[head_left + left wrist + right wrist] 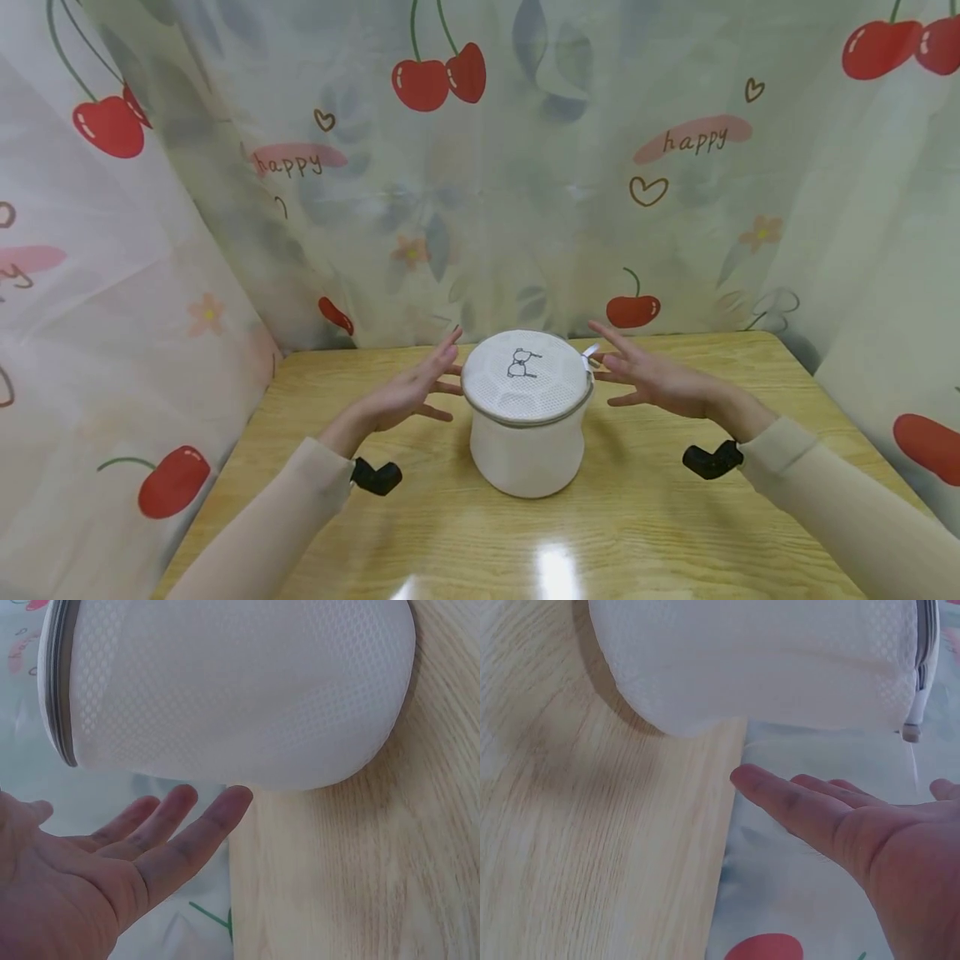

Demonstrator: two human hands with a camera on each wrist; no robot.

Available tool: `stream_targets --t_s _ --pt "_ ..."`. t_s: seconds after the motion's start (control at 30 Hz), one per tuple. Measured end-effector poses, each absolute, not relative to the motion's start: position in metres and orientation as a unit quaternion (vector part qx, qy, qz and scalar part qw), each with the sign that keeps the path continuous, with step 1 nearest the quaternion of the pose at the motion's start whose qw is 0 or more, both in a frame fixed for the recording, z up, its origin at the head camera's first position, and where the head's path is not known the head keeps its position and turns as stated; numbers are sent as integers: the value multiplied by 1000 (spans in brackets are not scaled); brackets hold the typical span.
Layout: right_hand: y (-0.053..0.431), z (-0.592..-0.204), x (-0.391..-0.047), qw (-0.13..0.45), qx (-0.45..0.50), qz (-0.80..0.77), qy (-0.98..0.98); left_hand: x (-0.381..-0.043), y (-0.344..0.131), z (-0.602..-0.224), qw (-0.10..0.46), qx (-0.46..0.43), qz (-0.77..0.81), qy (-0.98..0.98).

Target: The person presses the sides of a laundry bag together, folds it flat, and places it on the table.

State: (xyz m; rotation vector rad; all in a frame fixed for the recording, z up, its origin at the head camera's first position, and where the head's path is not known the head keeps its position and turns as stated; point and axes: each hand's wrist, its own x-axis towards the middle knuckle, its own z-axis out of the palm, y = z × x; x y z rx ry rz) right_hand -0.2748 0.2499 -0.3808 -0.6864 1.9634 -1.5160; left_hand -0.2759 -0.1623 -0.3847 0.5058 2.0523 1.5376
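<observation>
A white mesh laundry bag (527, 450), round like a drum, stands upright on the wooden table. Its flat top carries a small black line drawing, and a grey zipper (61, 682) runs around the rim. The zipper pull (912, 733) sticks out on the right side of the rim. My left hand (416, 383) is held beside the bag's left side, fingers spread and straight, fingertips close to the mesh. On the other side my right hand (660, 379) mirrors it, with extended fingers near the zipper pull. Neither hand grips anything.
The wooden table (360, 533) extends around the bag and toward me. Behind it and at both sides hangs a pale curtain (495, 208) printed with cherries, hearts and writing. A black strap piece (377, 477) shows at the left wrist, another (712, 460) at the right.
</observation>
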Motion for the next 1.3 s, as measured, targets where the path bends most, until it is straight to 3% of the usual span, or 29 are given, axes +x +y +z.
stream_targets --t_s 0.6,1.3 --pt "237 -388 -263 287 -250 -587 715 -265 -150 -386 286 199 590 729" --pt "201 -402 -254 268 -242 -631 687 -256 -126 -408 266 190 650 685"
